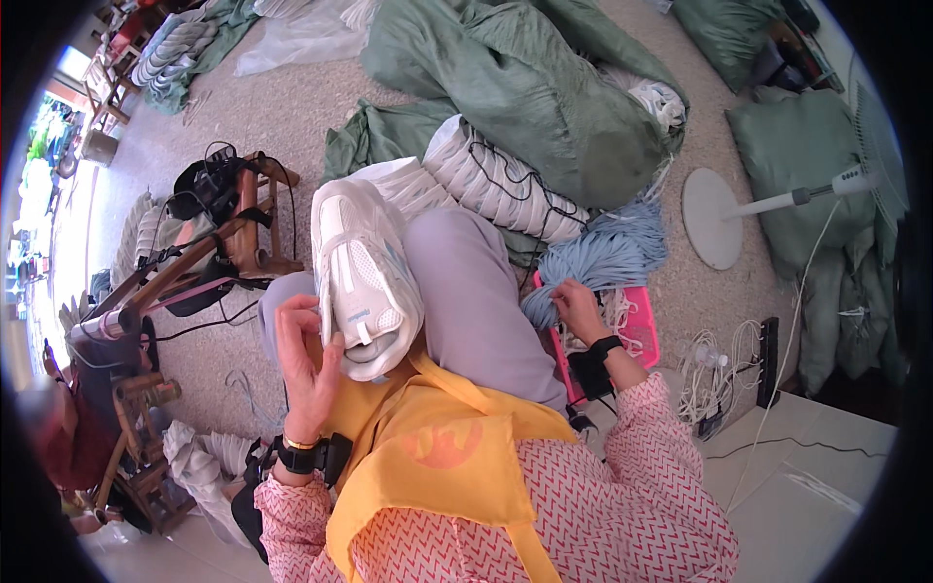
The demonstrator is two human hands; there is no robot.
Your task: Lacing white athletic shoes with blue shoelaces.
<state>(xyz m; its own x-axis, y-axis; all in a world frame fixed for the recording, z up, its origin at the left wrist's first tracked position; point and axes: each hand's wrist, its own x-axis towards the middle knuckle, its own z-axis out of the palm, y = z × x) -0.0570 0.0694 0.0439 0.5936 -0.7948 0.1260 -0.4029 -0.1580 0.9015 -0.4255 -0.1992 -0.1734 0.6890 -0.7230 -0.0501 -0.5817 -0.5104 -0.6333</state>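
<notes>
A white sneaker (362, 277) rests on my lap, its heel opening toward me and its tongue showing. My left hand (309, 355) grips the left side of its collar, thumb near the rim. Out to the right, my right hand (580, 309) has its fingertips drawn together at the lower edge of a bundle of light blue shoelaces (612, 248). A single lace between those fingers is too small to make out. Under the bundle stands a pink basket (639, 325) with white laces (616, 313) inside.
Beyond my knees lie stacked white shoes (496, 185) tied with black cord and large green sacks (544, 97). A wooden stool (258, 214) holds dark gear at left. At right are a fan base (712, 219), tangled white cables (719, 374) and a black power strip (768, 361).
</notes>
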